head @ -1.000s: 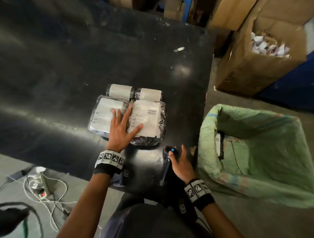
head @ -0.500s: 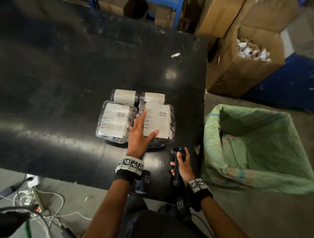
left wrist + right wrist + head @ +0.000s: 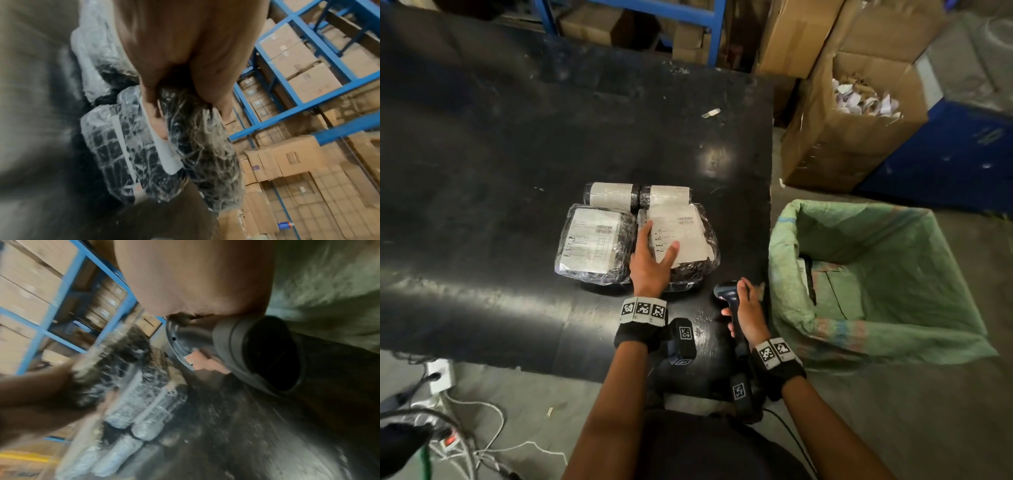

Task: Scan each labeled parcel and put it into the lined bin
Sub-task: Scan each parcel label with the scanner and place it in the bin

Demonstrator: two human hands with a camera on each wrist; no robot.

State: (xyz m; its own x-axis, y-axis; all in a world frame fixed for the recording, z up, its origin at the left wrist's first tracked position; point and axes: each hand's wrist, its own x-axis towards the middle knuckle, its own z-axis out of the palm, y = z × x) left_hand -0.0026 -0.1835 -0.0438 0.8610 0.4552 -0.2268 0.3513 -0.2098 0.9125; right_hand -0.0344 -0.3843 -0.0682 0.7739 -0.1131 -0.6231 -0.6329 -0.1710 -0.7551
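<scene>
Two large clear-wrapped dark parcels with white labels lie side by side on the black table (image 3: pixel 517 137): the left parcel (image 3: pixel 592 243) and the right parcel (image 3: pixel 688 233). Two small rolled parcels (image 3: pixel 611 196) (image 3: pixel 667 196) lie just behind them. My left hand (image 3: pixel 661 236) grips the right parcel (image 3: pixel 205 154) at its near-left edge, thumb on the label, fingers down in the gap between the two. My right hand (image 3: pixel 743 308) holds a black barcode scanner (image 3: pixel 726 291) (image 3: pixel 257 350) by its handle near the table's right front corner. The green-lined bin (image 3: pixel 893 246) stands on the floor to the right.
Behind the bin is an open cardboard box (image 3: pixel 852 137) of paper scraps, with a blue container (image 3: pixel 962 154) beside it. A blue rack (image 3: pixel 709 20) with cartons stands beyond the table. A power strip and cables (image 3: pixel 438 377) lie on the floor, left. A small scrap (image 3: pixel 710 112) lies on the table.
My left hand slid right, from lying flat across both large parcels to gripping the right one. My right hand closed round the scanner's handle.
</scene>
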